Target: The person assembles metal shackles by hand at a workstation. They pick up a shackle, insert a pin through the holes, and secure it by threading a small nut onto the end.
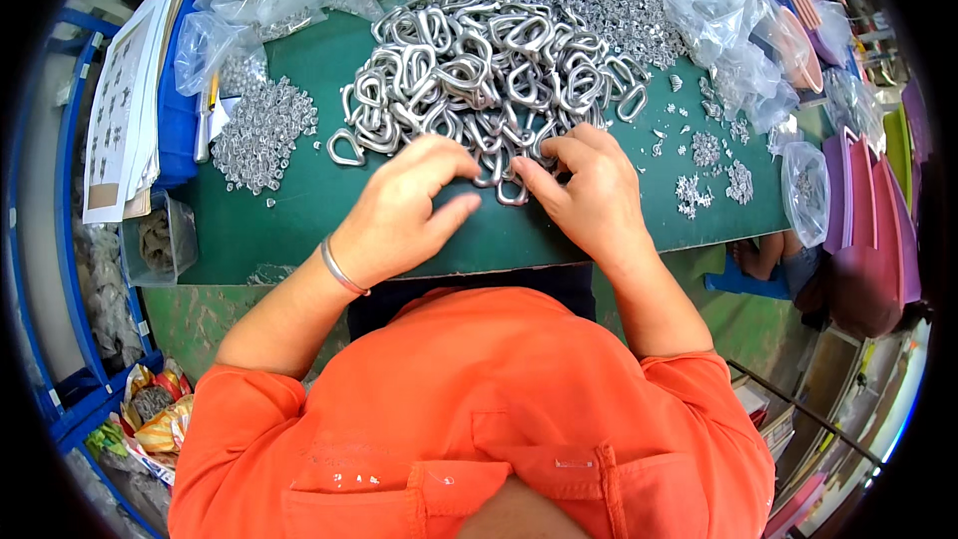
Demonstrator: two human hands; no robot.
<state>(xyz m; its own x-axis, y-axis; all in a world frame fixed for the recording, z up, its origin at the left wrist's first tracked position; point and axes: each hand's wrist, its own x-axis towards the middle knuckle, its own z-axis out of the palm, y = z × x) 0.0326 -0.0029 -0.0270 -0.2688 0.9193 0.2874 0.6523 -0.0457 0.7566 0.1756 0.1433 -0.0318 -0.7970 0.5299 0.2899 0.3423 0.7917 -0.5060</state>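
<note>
A big heap of silver metal rings (479, 65), rounded-triangle in shape, lies on the green table (299, 200). My left hand (404, 210), with a metal bangle on its wrist, rests at the heap's near edge with fingers curled over a ring. My right hand (589, 195) sits just to the right, fingertips pinching a ring (511, 190) at the heap's front edge. The two hands almost meet over that ring. Whether the left hand truly grips a ring is hidden by its fingers.
A pile of small silver parts (261, 130) lies left of the heap, smaller clusters (714, 165) to the right. Clear plastic bags (738, 30) crowd the back and right. Paper sheets (125, 100) and a blue bin stand left; purple trays (868, 220) stand right.
</note>
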